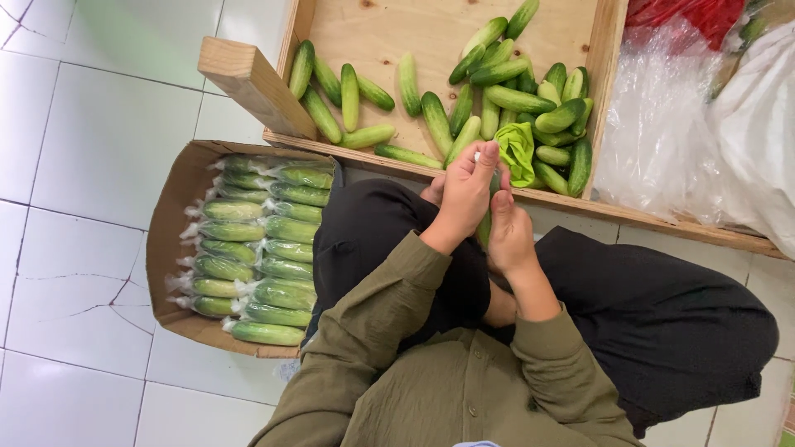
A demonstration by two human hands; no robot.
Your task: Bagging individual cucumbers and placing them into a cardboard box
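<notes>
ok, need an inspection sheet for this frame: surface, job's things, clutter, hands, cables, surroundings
Surface: white tiled floor, cracked at lower left; person sits on it.
Job's things: one cucumber held upright between both hands; wooden tray of loose cucumbers ahead; cardboard box at the person's left, packed with plastic-wrapped cucumbers in rows.
Clutter: crumpled green scrap on the tray's edge, beside the hands.
Hands: left hand and right hand both closed on the cucumber.
Cables: nothing seen.
Surroundings: clear plastic bags right of the tray, something red behind them; wooden block at the tray's left corner.
</notes>
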